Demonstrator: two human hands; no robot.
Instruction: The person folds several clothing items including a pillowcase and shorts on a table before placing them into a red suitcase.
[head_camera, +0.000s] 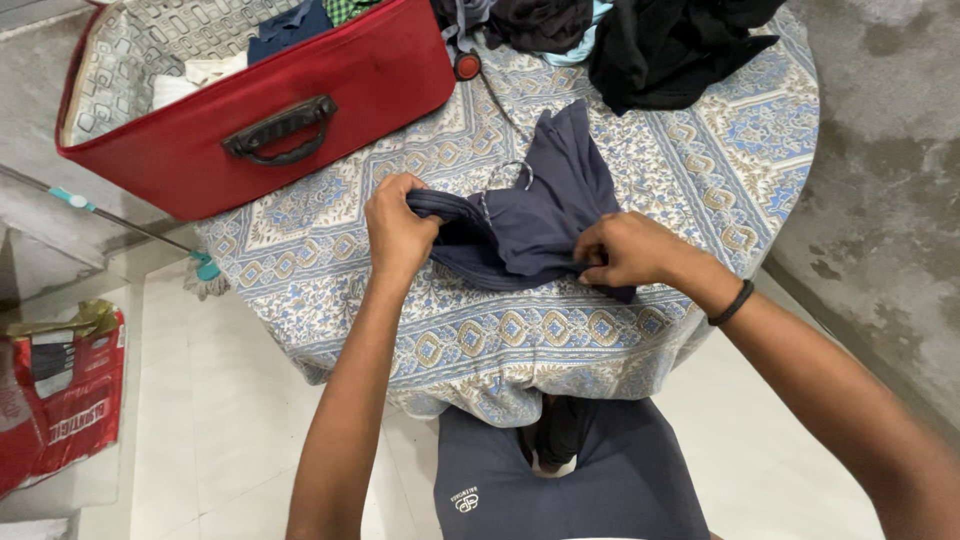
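A dark navy garment (545, 205) with a light drawstring lies bunched on a round table covered by a blue-and-cream patterned cloth (700, 170). My left hand (397, 232) is closed on the garment's left end, where the fabric is gathered. My right hand (625, 250), with a black band at the wrist, pinches the garment's right lower edge. Both hands hold it just above the near part of the table.
An open red suitcase (300, 110) with a dark handle and folded clothes inside sits at the back left. A heap of dark clothes (660, 40) lies at the back. A mop (130, 225) and a red bag (60, 400) are on the floor at left.
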